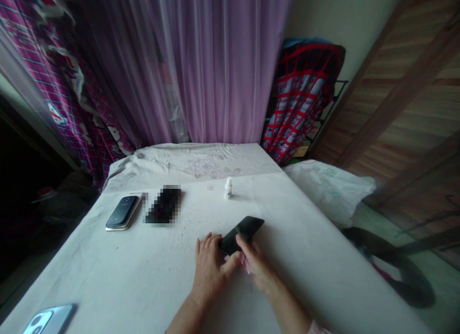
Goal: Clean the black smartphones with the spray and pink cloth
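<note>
Over the white-covered table, a dark smartphone (246,231) is tilted, its black face up. My right hand (257,267) grips its near right side, the thumb lying on the face. At its near left end is my left hand (212,269), fingers along the edge and thumb by the bottom corner. A pink cloth (246,263) is bunched between my hands under the phone; most of it is hidden. Beyond the phone a small white bottle (228,189) stands upright.
Left of the bottle lies a pixelated dark object (163,205). Farther left, a dark phone (122,211) rests on another flat device. A light blue phone (50,319) is cut off at the lower left. A white plastic bag (327,188) sits beside the table's right edge (323,209).
</note>
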{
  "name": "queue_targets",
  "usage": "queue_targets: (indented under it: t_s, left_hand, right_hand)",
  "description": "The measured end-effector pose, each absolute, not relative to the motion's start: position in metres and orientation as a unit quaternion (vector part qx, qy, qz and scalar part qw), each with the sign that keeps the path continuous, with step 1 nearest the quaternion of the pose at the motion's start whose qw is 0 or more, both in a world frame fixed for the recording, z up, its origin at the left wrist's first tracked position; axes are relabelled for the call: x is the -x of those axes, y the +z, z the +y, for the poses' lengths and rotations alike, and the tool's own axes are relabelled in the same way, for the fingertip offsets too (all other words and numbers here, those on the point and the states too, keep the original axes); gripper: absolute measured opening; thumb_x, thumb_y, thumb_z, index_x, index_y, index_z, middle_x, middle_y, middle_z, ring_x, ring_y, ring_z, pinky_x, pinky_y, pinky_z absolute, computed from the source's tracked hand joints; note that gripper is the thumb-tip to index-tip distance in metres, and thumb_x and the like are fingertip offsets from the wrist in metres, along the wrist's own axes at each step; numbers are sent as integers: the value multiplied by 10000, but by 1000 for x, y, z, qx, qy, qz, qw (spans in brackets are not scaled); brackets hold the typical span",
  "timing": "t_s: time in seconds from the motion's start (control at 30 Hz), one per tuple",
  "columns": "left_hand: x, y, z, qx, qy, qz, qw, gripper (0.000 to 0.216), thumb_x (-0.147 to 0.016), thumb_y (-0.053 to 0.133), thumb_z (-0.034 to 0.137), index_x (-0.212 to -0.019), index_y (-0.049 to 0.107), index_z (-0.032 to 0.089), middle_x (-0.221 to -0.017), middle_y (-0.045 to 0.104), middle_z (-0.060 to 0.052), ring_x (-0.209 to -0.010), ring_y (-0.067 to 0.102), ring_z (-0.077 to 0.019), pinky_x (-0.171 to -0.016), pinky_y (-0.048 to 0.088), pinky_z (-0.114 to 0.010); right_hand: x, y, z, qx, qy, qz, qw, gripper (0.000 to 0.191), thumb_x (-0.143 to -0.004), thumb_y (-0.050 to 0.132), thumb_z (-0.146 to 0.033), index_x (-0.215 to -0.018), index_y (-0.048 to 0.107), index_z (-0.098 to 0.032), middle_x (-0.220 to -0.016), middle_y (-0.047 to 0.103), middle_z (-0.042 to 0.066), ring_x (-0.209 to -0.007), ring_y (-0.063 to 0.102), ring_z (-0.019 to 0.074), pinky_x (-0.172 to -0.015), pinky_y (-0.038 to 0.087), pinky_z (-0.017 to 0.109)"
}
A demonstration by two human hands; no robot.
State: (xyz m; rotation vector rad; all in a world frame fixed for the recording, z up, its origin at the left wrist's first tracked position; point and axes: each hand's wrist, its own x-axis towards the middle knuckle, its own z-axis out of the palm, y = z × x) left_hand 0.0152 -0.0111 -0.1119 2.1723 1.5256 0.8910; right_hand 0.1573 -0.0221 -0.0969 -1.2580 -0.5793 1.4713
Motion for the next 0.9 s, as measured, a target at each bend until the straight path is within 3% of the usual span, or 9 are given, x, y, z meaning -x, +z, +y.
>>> queue_targets:
  t_s: [0.2, 0.3, 0.4, 0.47, 0.57, 0.67, 0.77, 0.9]
  left_hand:
    - [-46, -98, -9, -793, 294, 502, 181, 420, -904, 494, 485, -1213, 576, 211, -1228, 627, -109, -1272, 466, -331, -1072, 247, -639]
    - [-54, -96, -2, -826, 281, 468, 141, 451, -925, 465, 493, -1278, 546, 224, -1295, 592, -112, -1302, 433, -325, -1084, 247, -627]
    - [-47, -107, 4, -847, 281, 440, 102, 559, -927, 457, 508, -1364, 460, 159, -1332, 566, -157, -1302, 438, -328, -1081, 285, -601]
    - [-36, -118, 8, -847, 283, 442, 85, 604, -918, 474, 505, -1381, 428, 120, -1333, 562, -179, -1289, 453, -339, -1070, 306, -601]
    - [-19, -131, 11, -846, 284, 444, 80, 488, -926, 479, 404, -1328, 483, 126, -1292, 595, -164, -1243, 505, -317, -1059, 341, -579]
    - [-14, -133, 12, -851, 286, 433, 81, 405, -896, 499, 278, -1286, 524, 173, -1260, 623, -126, -1221, 526, -298, -1062, 345, -578]
    - [-16, -129, 11, -858, 285, 420, 77, 397, -859, 521, 203, -1256, 548, 203, -1253, 630, -107, -1223, 526, -298, -1055, 353, -588]
    - [-18, -125, 9, -859, 284, 418, 78, 381, -847, 533, 177, -1222, 575, 225, -1258, 626, -103, -1221, 529, -291, -1054, 360, -585]
  right_hand:
    - [-163, -86, -17, 494, 578, -231, 607, 524, -665, 687, -623, -944, 628, -184, -931, 703, 78, -837, 672, 228, -633, 527, 278]
    - [-187, -77, -6, 552, 526, -262, 591, 482, -675, 666, -609, -946, 594, -218, -872, 689, 32, -756, 659, 189, -539, 477, 233]
    - [-228, -67, 13, 661, 462, -313, 501, 556, -685, 594, -647, -1059, 556, -237, -779, 663, -9, -500, 581, 144, -424, 394, 234]
    - [-263, -59, 28, 731, 376, -371, 432, 658, -715, 557, -646, -1219, 490, -229, -696, 643, -25, -448, 558, 152, -466, 423, 272]
    - [-309, -47, 48, 857, 218, -411, 221, 724, -761, 518, -649, -1319, 447, -194, -637, 646, 17, -614, 647, 240, -651, 480, 369]
    - [-333, -42, 67, 899, 104, -421, 62, 802, -713, 608, -641, -1340, 458, -165, -922, 693, 155, -947, 645, 331, -790, 462, 429]
    - [-336, -45, 85, 897, 96, -431, 6, 779, -707, 645, -606, -1309, 499, -134, -1095, 652, 211, -1075, 597, 350, -824, 453, 428]
    - [-329, -51, 105, 896, 91, -434, 4, 726, -710, 660, -592, -1254, 547, -126, -1126, 633, 224, -1103, 580, 347, -838, 445, 418]
